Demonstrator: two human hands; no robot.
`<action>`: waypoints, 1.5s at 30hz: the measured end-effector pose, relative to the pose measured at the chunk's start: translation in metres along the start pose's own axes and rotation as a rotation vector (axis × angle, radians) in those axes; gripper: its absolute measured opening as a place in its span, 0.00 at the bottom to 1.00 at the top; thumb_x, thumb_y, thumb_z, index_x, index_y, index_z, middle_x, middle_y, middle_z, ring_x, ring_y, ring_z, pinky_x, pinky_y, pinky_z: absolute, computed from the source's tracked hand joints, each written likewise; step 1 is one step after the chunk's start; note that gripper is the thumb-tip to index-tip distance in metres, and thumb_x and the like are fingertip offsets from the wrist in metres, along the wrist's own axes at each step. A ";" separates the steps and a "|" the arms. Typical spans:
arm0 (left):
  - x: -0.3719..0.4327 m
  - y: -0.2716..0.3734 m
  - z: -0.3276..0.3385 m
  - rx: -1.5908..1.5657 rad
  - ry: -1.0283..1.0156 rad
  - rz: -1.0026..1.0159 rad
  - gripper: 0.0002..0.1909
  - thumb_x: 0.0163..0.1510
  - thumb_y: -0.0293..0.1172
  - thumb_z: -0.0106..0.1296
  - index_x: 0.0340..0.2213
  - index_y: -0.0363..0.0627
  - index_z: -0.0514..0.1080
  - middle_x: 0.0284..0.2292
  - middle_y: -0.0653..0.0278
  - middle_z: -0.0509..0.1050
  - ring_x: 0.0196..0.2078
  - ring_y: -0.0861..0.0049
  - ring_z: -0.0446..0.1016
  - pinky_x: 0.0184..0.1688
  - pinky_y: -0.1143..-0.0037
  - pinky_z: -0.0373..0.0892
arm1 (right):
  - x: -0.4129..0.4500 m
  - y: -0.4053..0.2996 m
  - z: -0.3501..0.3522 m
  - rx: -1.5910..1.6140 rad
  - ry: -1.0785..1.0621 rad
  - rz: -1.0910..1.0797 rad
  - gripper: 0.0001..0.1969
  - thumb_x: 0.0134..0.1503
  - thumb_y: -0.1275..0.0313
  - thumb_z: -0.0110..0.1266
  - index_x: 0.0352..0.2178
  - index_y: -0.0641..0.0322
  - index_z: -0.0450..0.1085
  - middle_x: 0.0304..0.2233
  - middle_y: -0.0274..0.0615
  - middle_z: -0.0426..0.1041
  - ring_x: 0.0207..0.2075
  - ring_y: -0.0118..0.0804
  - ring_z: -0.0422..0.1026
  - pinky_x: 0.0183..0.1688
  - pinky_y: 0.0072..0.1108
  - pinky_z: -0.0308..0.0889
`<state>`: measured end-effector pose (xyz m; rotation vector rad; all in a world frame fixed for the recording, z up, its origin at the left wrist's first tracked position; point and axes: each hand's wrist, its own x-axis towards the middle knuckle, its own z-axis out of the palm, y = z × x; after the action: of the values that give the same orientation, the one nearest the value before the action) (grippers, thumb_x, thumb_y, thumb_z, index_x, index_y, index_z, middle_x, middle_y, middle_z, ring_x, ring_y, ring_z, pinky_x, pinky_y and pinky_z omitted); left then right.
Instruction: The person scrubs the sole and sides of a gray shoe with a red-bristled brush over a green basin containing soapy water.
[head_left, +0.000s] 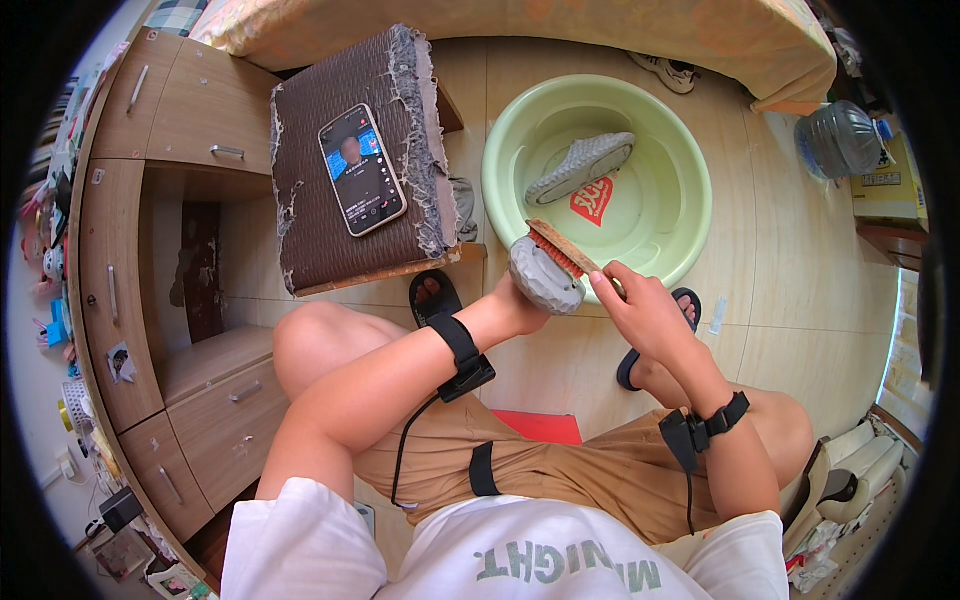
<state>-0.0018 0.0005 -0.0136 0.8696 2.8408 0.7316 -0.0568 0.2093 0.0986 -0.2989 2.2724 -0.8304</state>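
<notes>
My left hand (523, 306) grips a grey textured slipper (546, 279) near the rim of a pale green plastic basin (694, 217). The fingers sit partly hidden behind or inside the slipper. In my right hand (637, 304) is a wooden-handled scrub brush (566, 247); its reddish bristles touch the slipper's upper side. A second grey slipper (585, 166) lies tilted on its side inside the basin, beside a red printed mark on the basin floor.
A worn brown stool (300, 202) at the left bears a lit smartphone (363, 169). Wooden cabinets (112, 225) line the left side. A large water bottle (840, 140) stands at the right. Under the bed cover (600, 19) a shoe (666, 71) shows.
</notes>
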 end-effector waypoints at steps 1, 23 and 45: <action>0.000 0.000 -0.001 0.014 -0.025 -0.001 0.27 0.48 0.19 0.52 0.51 0.50 0.74 0.53 0.60 0.74 0.58 0.56 0.71 0.58 0.60 0.67 | -0.001 -0.001 -0.001 0.000 0.000 0.000 0.22 0.70 0.55 0.48 0.40 0.68 0.71 0.16 0.49 0.66 0.19 0.38 0.61 0.26 0.33 0.58; -0.002 0.000 0.002 0.023 0.008 0.019 0.24 0.49 0.20 0.52 0.49 0.50 0.74 0.51 0.61 0.75 0.56 0.57 0.72 0.57 0.60 0.68 | -0.002 -0.003 -0.005 0.025 -0.091 0.032 0.26 0.69 0.50 0.45 0.43 0.67 0.72 0.21 0.54 0.72 0.23 0.49 0.68 0.31 0.37 0.64; -0.003 -0.002 0.008 -0.041 0.018 -0.025 0.28 0.47 0.18 0.53 0.52 0.50 0.74 0.52 0.61 0.75 0.58 0.57 0.71 0.60 0.61 0.66 | -0.004 -0.009 -0.006 0.111 -0.082 0.002 0.22 0.70 0.54 0.47 0.40 0.68 0.71 0.17 0.47 0.64 0.20 0.36 0.60 0.26 0.32 0.57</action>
<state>0.0013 0.0003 -0.0219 0.8249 2.8358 0.7962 -0.0583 0.2069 0.1093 -0.2748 2.1423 -0.9226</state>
